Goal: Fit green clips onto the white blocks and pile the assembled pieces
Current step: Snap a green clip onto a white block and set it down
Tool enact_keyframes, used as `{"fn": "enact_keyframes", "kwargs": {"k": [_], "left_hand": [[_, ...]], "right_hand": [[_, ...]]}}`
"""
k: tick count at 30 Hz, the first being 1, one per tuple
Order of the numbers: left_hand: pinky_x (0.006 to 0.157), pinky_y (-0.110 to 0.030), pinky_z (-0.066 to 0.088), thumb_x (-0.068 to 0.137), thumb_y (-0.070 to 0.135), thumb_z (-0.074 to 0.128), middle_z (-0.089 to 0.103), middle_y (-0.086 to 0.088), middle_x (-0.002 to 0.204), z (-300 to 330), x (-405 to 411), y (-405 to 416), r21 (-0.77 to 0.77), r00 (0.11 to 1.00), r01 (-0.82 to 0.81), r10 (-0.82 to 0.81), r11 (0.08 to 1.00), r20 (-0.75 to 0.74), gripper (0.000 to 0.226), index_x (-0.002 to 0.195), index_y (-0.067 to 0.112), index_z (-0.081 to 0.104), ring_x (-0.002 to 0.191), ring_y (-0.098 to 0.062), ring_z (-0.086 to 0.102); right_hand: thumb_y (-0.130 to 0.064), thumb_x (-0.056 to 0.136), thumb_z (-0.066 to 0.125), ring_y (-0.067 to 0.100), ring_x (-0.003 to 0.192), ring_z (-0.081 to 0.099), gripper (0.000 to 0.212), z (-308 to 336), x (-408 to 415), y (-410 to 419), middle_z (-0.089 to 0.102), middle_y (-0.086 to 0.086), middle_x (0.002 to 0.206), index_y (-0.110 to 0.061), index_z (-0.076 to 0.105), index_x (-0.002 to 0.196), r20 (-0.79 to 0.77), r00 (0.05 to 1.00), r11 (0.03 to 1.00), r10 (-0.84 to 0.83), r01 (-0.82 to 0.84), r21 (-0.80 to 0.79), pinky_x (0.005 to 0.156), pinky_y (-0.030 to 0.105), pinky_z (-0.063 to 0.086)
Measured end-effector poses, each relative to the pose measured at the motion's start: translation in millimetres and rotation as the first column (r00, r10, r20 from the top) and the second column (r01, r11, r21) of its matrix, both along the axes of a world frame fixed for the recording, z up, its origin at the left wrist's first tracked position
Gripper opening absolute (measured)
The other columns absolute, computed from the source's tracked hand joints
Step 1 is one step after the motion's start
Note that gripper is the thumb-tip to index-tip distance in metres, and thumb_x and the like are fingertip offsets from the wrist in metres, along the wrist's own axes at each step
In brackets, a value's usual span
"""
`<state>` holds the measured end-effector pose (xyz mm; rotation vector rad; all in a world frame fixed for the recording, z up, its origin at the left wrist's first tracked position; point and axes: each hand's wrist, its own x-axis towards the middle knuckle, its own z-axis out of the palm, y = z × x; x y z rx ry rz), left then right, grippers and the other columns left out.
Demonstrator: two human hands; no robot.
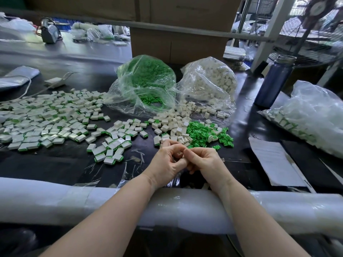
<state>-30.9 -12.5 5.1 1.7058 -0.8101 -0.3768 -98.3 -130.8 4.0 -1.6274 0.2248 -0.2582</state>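
A: Assembled pieces piled far left on tabletop. Left hand and right hand meet mid-frame, fingers curled round something small; can't tell what.

B: Likely mid-fit. Next: toss onto the pile, grab a white block and green clip from loose stock further right.

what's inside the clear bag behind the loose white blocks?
The right-hand clear bag holds white blocks, some spilling from its open mouth toward the table. Its lower layers and bottom are hidden by crumpled plastic and the blocks on top.
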Motion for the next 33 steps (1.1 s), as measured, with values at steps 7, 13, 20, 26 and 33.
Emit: {"fn": "enact_keyframes", "kwargs": {"k": [7,13,20,26,33], "left_hand": [[0.079,-0.024,0.046,0.083,-0.001,0.060,0.043,-0.011,0.108,-1.0,-0.2,-0.4,0.034,0.997,0.016,-0.018,0.999,0.070,0.016,0.083,0.015,0.061,0.090,-0.018,0.048],[0.079,-0.028,0.048,0.083,-0.002,0.058,0.042,-0.012,0.107,-2.8,0.3,-1.6,0.039,0.996,0.025,-0.028,0.999,0.087,0.018,0.082,0.016,0.059,0.084,-0.020,0.049],[0.073,-0.015,0.045,0.083,-0.001,0.058,0.041,-0.006,0.105,-3.7,0.6,-1.8,0.048,0.995,0.030,-0.035,0.998,0.096,0.015,0.085,0.014,0.060,0.079,-0.011,0.047],[0.066,-0.021,0.052,0.086,0.007,0.062,0.042,-0.014,0.114,-2.0,0.9,-1.0,-0.015,0.999,-0.039,0.039,0.999,-0.003,0.009,0.091,-0.001,0.062,0.076,-0.019,0.053],[0.064,-0.014,0.048,0.086,0.006,0.062,0.045,-0.012,0.111,-2.9,2.0,-2.3,0.025,0.997,-0.060,0.059,0.998,0.043,0.012,0.093,-0.004,0.064,0.075,-0.017,0.050]], "right_hand": [[-0.013,0.087,0.060,0.008,0.047,0.051,0.022,1.2,-1.0,-0.5,0.059,0.003,0.053,-0.010,0.070,0.068,0.004,1.000,1.000,-0.022,0.022,0.015,0.045,0.017,0.043],[-0.013,0.086,0.062,0.009,0.047,0.050,0.021,0.7,-0.6,-1.0,0.059,0.005,0.055,-0.008,0.071,0.068,0.003,0.999,0.999,-0.038,0.038,0.008,0.045,0.017,0.042],[-0.011,0.087,0.061,0.007,0.045,0.051,0.022,1.0,-1.1,-0.8,0.059,0.002,0.051,-0.007,0.070,0.066,0.023,0.998,0.999,-0.053,0.053,0.005,0.044,0.016,0.041],[-0.022,0.081,0.065,0.018,0.062,0.065,0.022,-0.5,0.8,1.8,0.069,0.008,0.068,-0.001,0.070,0.087,0.077,0.990,0.993,-0.116,0.117,0.000,0.057,0.026,0.056],[-0.003,0.077,0.071,0.008,0.068,0.056,0.020,-0.2,-0.5,-2.6,0.064,0.000,0.074,-0.020,0.065,0.070,0.157,0.965,0.922,-0.211,0.250,-0.296,0.066,0.016,0.046]]}}
